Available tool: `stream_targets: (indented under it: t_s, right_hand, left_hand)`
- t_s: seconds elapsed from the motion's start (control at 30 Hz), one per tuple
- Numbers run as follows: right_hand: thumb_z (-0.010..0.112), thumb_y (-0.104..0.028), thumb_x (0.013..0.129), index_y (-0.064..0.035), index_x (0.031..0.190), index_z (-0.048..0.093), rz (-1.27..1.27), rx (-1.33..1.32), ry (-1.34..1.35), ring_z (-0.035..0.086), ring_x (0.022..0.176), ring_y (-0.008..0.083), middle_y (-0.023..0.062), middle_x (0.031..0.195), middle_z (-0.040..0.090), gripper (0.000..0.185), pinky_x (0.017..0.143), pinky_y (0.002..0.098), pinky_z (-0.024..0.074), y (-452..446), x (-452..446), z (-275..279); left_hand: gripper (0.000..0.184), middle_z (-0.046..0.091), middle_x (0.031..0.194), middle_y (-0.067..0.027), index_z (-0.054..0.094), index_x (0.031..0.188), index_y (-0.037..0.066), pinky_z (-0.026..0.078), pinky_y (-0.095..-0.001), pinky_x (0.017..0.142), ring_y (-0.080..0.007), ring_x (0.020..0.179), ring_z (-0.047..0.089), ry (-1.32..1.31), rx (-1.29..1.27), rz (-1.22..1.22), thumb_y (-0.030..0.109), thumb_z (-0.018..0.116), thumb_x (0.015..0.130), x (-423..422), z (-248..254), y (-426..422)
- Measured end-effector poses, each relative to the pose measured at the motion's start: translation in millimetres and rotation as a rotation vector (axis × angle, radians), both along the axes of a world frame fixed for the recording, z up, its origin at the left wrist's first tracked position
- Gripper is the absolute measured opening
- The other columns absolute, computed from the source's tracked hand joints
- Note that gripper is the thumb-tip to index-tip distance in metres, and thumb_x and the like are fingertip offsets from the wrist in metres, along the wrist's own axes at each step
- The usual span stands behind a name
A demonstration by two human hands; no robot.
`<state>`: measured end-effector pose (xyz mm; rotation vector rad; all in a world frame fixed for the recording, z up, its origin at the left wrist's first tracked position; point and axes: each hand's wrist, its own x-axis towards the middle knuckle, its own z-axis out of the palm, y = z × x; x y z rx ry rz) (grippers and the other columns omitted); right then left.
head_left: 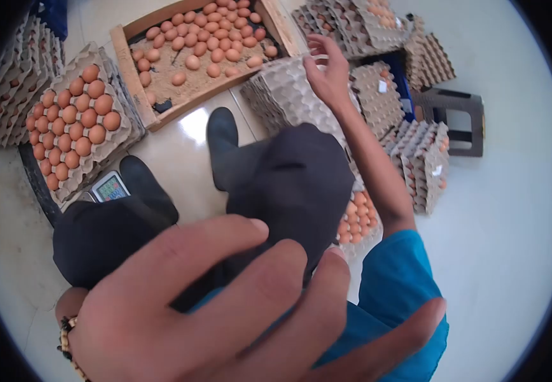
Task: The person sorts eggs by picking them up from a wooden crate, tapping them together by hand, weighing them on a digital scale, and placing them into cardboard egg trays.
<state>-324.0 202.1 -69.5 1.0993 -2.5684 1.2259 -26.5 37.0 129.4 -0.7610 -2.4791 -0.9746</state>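
My left hand is very close to the camera, its fingers stretched out and spread, with nothing in them. A beaded bracelet circles that wrist. Farther off, my right hand reaches past the right knee, fingers apart and slightly curled, with no object visible in it. It is beside and above a stack of grey egg trays; I cannot tell whether it touches them. A wooden crate beyond the feet has many brown eggs lying on a bed of brownish litter.
To the left, a tray full of brown eggs tops a stack near a digital scale. Filled egg trays stand at the right, near a dark plastic stool. More eggs lie beside my right knee. Rubber boots rest on the tiles.
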Motion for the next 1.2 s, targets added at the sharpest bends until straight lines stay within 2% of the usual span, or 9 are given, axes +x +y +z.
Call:
stream_targets:
  t_s: [0.1,0.2,0.27,0.4,0.5,0.93,1.03,1.13,1.2]
  right_hand:
    - [0.057,-0.008,0.078,-0.0029,0.118,0.060,0.192,0.321,-0.135,0.066,0.087,0.0296,0.0157,0.097,0.067,0.040,0.080,0.0376,0.0532,-55,-79,-76]
    - [0.056,-0.011,0.076,-0.0025,0.119,0.058,0.264,0.897,-0.251,0.066,0.103,0.0371,0.0229,0.110,0.068,0.043,0.087,0.0406,0.0525,-96,-142,-139]
    - [0.062,-0.020,0.076,-0.0006,0.112,0.065,0.185,1.001,-0.177,0.068,0.091,0.0340,0.0211,0.097,0.069,0.041,0.082,0.0402,0.0535,-104,-171,-196]
    - [0.063,-0.035,0.077,-0.0027,0.119,0.064,0.209,1.397,-0.012,0.057,0.118,0.0391,0.0284,0.122,0.060,0.053,0.099,0.0428,0.0474,-96,-162,-224]
    - [0.064,-0.046,0.080,-0.0043,0.126,0.061,0.129,1.437,-0.014,0.039,0.135,0.0438,0.0265,0.141,0.046,0.062,0.108,0.0475,0.0396,-95,-162,-252]
    - [0.066,-0.071,0.068,0.0003,0.142,0.045,0.065,1.587,-0.236,0.026,0.143,0.0378,0.0256,0.148,0.039,0.105,0.115,0.0525,0.0276,-117,-151,-242]
    - [0.068,-0.073,0.066,-0.0014,0.144,0.043,0.024,1.538,-0.255,0.027,0.143,0.0382,0.0244,0.153,0.032,0.108,0.116,0.0540,0.0261,-114,-149,-246]
    - [0.067,-0.073,0.067,-0.0014,0.134,0.055,-0.009,1.483,-0.177,0.042,0.136,0.0364,0.0245,0.146,0.044,0.099,0.112,0.0482,0.0339,-110,-149,-249]
    - [0.066,-0.071,0.070,-0.0017,0.126,0.062,0.110,1.497,-0.387,0.048,0.132,0.0345,0.0220,0.140,0.052,0.089,0.111,0.0465,0.0359,-122,-155,-220]
  left_hand:
    - [0.055,0.062,0.090,-0.0059,0.057,0.133,0.008,0.048,-0.0354,0.081,-0.0200,0.088,0.061,-0.272,-0.063,0.168,0.012,0.064,0.078,-14,-32,-37]
    - [0.061,0.059,0.096,-0.0080,0.050,0.138,0.004,0.045,-0.0352,0.089,-0.0222,0.093,0.059,-0.832,-0.633,0.361,0.010,0.063,0.079,-6,-83,-51]
    - [0.062,0.058,0.106,-0.0104,0.048,0.139,0.006,0.043,-0.0358,0.093,-0.0239,0.098,0.058,-1.153,-0.879,0.373,0.009,0.061,0.079,-2,-107,-51]
    - [0.055,0.057,0.114,-0.0119,0.051,0.137,0.012,0.041,-0.0402,0.098,-0.0261,0.103,0.057,-0.893,-0.330,0.164,0.013,0.058,0.083,-28,-89,-74]
    - [0.051,0.057,0.118,-0.0134,0.052,0.136,0.012,0.040,-0.0408,0.099,-0.0268,0.105,0.056,-0.778,-0.533,0.285,0.014,0.056,0.085,-36,-93,-73]
    - [0.056,0.055,0.114,-0.0122,0.051,0.137,0.008,0.040,-0.0378,0.096,-0.0260,0.103,0.055,-0.870,-0.536,0.165,0.014,0.061,0.082,-34,-98,-64]
    - [0.061,0.056,0.112,-0.0109,0.051,0.137,0.009,0.041,-0.0369,0.095,-0.0253,0.102,0.055,-0.888,-0.533,0.149,0.016,0.066,0.078,-36,-98,-64]
    - [0.064,0.056,0.112,-0.0103,0.051,0.136,0.009,0.041,-0.0365,0.095,-0.0246,0.102,0.055,-0.889,-0.557,0.175,0.021,0.071,0.077,-35,-101,-64]
    - [0.063,0.055,0.111,-0.0102,0.052,0.135,0.009,0.042,-0.0362,0.094,-0.0244,0.102,0.055,-0.873,-0.566,0.181,0.025,0.073,0.078,-34,-102,-65]
